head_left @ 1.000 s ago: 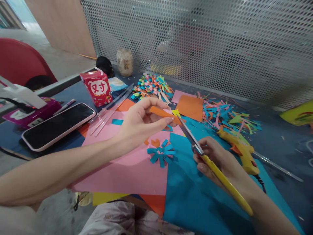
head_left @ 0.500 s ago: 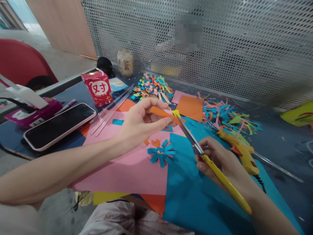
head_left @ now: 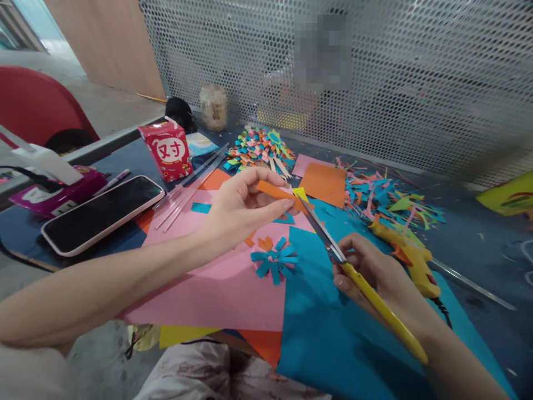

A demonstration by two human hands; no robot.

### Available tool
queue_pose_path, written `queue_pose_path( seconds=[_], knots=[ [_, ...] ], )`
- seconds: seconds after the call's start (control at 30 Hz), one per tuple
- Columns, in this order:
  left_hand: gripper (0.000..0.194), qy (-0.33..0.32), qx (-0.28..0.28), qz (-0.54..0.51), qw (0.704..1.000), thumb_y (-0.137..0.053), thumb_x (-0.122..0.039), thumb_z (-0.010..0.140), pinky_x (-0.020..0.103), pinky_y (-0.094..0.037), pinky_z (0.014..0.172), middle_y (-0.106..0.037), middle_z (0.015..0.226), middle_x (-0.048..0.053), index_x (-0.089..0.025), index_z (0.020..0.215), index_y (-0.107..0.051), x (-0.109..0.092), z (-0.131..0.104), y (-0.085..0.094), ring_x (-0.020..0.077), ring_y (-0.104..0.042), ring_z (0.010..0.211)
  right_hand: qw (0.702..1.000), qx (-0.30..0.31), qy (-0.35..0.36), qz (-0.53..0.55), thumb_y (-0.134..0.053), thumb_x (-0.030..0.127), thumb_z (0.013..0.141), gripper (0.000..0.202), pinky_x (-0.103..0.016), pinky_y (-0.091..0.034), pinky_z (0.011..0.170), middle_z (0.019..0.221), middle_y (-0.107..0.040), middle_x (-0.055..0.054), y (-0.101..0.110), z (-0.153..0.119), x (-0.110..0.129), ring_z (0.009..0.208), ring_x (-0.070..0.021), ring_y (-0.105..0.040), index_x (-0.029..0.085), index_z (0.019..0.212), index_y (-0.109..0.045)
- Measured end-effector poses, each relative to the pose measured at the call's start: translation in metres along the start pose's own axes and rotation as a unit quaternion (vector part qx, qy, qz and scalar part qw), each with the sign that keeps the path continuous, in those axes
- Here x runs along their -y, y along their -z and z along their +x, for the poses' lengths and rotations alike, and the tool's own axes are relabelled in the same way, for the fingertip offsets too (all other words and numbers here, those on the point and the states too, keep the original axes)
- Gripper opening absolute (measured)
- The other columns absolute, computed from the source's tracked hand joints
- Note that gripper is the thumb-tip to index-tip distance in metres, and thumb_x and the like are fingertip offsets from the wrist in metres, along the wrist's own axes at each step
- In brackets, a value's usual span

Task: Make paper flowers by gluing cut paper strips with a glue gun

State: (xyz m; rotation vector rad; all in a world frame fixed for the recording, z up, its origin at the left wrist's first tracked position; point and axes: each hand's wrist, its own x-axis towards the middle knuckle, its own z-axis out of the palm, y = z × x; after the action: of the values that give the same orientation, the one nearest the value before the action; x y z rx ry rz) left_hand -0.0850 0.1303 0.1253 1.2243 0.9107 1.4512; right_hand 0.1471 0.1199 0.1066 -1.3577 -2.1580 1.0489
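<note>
Between the thumb and fingers of my left hand (head_left: 245, 205) is an orange paper strip (head_left: 277, 190), held above the pink sheet (head_left: 208, 294). My right hand (head_left: 370, 272) grips scissors with yellow handles (head_left: 381, 311). Their blades (head_left: 318, 228) point up and left, and the tips meet the right end of the strip. Whether the blades are fully together is hard to tell. Below my left hand lies a blue paper flower (head_left: 275, 260) with small orange pieces (head_left: 265, 243) beside it. A large blue sheet (head_left: 328, 322) spreads beneath my right hand.
A yellow glue gun (head_left: 410, 258) lies right of my right hand. Paper scraps (head_left: 387, 194) and small folded paper pieces (head_left: 258, 147) are heaped at the back. On the left are a phone (head_left: 104, 214), a red drink carton (head_left: 166, 150) and clear sticks (head_left: 195, 180). A perforated metal screen (head_left: 250, 50) stands behind.
The scissor tips have shifted very slightly at the end of the orange strip. Both hands otherwise stay in nearly the same place.
</note>
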Motion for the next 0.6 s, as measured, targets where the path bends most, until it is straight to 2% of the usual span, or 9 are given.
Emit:
queue_pose_path(
  seconds=[0.23,0.43,0.6],
  knots=[
    [0.008,-0.022,-0.013,0.038,0.999,-0.066,-0.013,0.076,0.020,-0.056,0.059,-0.069,0.065,-0.002,-0.016,0.074,-0.058,-0.003,0.002,0.000,0.0107,-0.068,0.062,1.000,-0.002,0.012,-0.002,-0.057,0.046,0.079,0.030,-0.022,-0.033,0.043,0.064,-0.047,0.004,0.001,0.000,0.000,0.050,-0.0096,-0.039,0.024,0.087,-0.040],
    [0.021,-0.126,-0.051,0.094,0.986,-0.068,-0.028,0.077,0.023,-0.054,0.059,-0.065,0.060,-0.002,-0.018,0.062,-0.057,0.001,0.014,0.012,0.0092,-0.063,0.056,1.000,0.003,0.015,-0.010,-0.059,0.044,0.078,0.031,-0.024,-0.039,0.047,0.069,-0.050,0.002,0.002,0.001,0.001,0.055,-0.0118,-0.043,0.024,0.088,-0.039],
    [0.017,-0.127,-0.046,0.126,0.983,-0.070,-0.025,0.074,0.023,-0.053,0.058,-0.064,0.059,-0.002,-0.018,0.061,-0.062,-0.001,0.014,0.013,0.0097,-0.061,0.056,0.999,0.020,0.021,-0.027,-0.054,0.047,0.082,0.030,-0.025,-0.042,0.049,0.072,-0.051,0.002,0.002,0.001,0.000,0.057,-0.0122,-0.046,0.024,0.091,-0.038]
  ],
)
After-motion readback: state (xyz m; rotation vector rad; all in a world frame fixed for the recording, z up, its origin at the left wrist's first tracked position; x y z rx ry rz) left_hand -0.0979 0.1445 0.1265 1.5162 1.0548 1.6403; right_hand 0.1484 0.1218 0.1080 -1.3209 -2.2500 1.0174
